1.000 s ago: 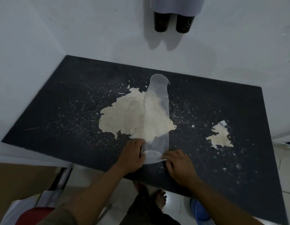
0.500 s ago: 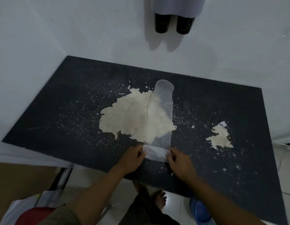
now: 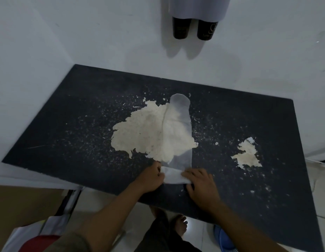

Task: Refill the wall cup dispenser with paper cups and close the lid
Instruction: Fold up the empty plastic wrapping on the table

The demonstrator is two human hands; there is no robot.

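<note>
A long clear plastic sleeve (image 3: pixel 180 128) lies flat on the dark table (image 3: pixel 67 124), running away from me. Its near end is folded into a whitish roll (image 3: pixel 173 176). My left hand (image 3: pixel 151 176) pinches the left side of that roll. My right hand (image 3: pixel 200 184) presses on its right side. The white wall dispenser (image 3: pixel 198 6) hangs at the top of the view, with two black paper cups (image 3: pixel 181 28) sticking out of its bottom. Its lid is out of view.
The table top is worn, with a large pale peeled patch (image 3: pixel 145 131) under the sleeve and a smaller one (image 3: pixel 248 155) to the right. White walls meet at the table's far left corner. A cardboard box (image 3: pixel 21 206) and a blue sandal (image 3: pixel 223 239) lie below the table edge.
The sleeve's near end has been folded over and rolled a little further away from me. The sleeve has swung slightly to the right. Both hands stayed at its near end.
</note>
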